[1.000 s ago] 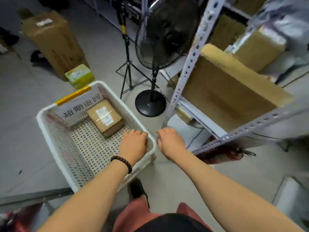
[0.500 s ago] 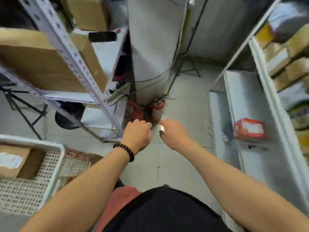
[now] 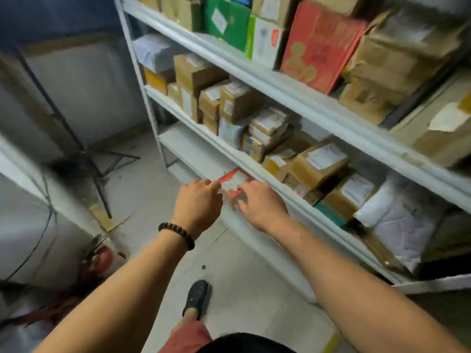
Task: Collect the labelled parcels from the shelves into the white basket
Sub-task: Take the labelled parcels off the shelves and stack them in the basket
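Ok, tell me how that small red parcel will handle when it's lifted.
The red parcel looks small and flat beside both hands, so probably light. Its straight edges suggest a stiff box, unlikely to flop. Lying flat on the shelf, it shouldn't roll.

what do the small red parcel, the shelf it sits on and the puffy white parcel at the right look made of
Small red parcel: likely printed card or paper, matte red with a white paper label; blur leaves it open.
Shelf: looks like painted metal, pale and smooth with thin straight edges.
Puffy white parcel: seems a soft plastic padded mailer, going by its quilted, wrinkled, slightly shiny surface.
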